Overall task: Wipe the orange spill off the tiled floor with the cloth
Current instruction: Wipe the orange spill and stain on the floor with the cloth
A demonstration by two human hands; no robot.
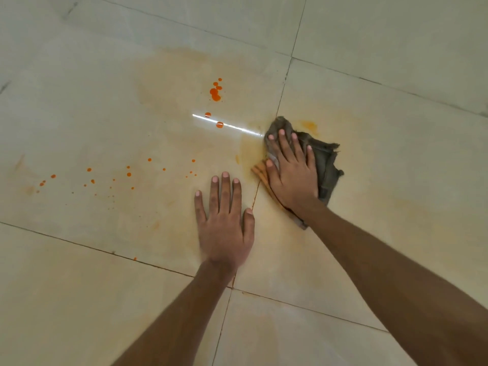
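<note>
So, 2 hands and 1 cloth point(325, 157) in the shot. The cloth was a grey-brown rag, crumpled and frayed at the edges, with an orange-stained strip on the side toward the left hand point(224, 225). It lay on the tiled floor point(396, 133) just right of a grout line point(280, 101). The right hand point(293, 175) was flat on top of it, fingers spread, pressing down.

The left hand was flat on the bare tile beside it, fingers straight and spread, holding nothing.

The orange spill point(215, 92) showed as 1 tight cluster of bright drops, with 2 single drops point(219, 124) below it on a streak of glare. A scatter of tiny dots point(128, 174) sat further left, too many to count. Pale orange haze covered the tiles around the hands, plus 1 small smear point(309, 125) right past the cloth.
</note>
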